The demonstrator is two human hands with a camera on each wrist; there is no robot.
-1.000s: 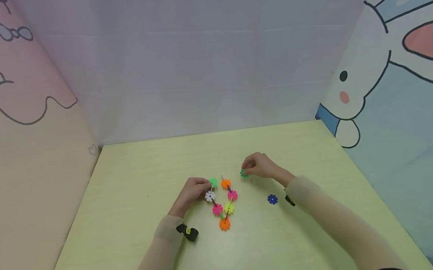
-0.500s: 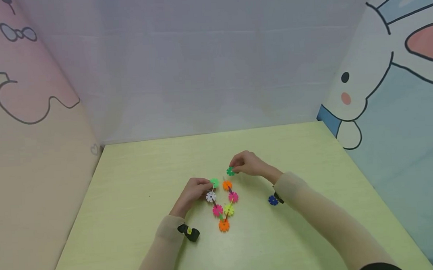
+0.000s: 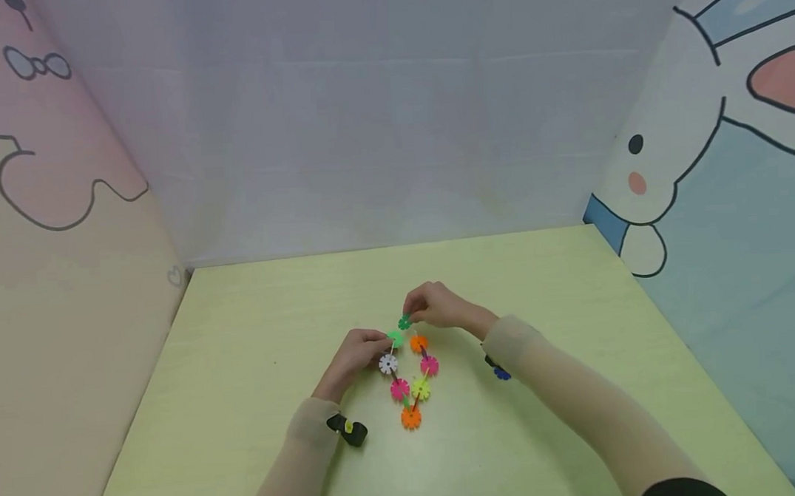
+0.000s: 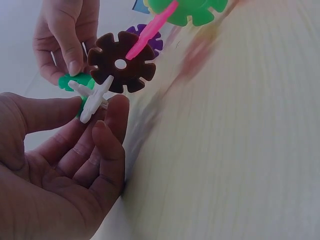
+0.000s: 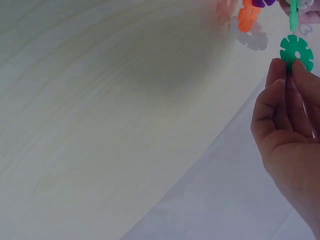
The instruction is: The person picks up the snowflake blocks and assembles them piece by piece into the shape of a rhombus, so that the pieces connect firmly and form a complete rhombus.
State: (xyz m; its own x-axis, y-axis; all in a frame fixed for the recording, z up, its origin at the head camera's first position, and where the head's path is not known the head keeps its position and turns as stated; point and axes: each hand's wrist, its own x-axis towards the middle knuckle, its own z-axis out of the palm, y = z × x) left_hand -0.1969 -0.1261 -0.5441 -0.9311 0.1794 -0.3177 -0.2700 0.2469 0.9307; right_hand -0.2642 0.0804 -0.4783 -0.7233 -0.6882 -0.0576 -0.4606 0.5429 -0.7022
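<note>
My right hand pinches a green snowflake disc by its edge, just above the left end of a linked chain. At that end my left hand pinches a light green snowflake disc. A white snowflake disc hangs linked beside the left fingertips, with a brown disc following it in the left wrist view. The chain bends in a V through pink and yellow discs to an orange disc nearest me, then up to another orange disc. The two green discs are close; whether they touch cannot be told.
A dark blue disc lies on the pale yellow table, partly covered by the right wrist's camera. A pale curtain stands behind the table, and printed panels flank it, with a rabbit drawing at right.
My right hand has carried the green disc leftward and slightly down to the light green disc. My left hand has stayed nearly still. The right forearm now partly covers the blue disc.
</note>
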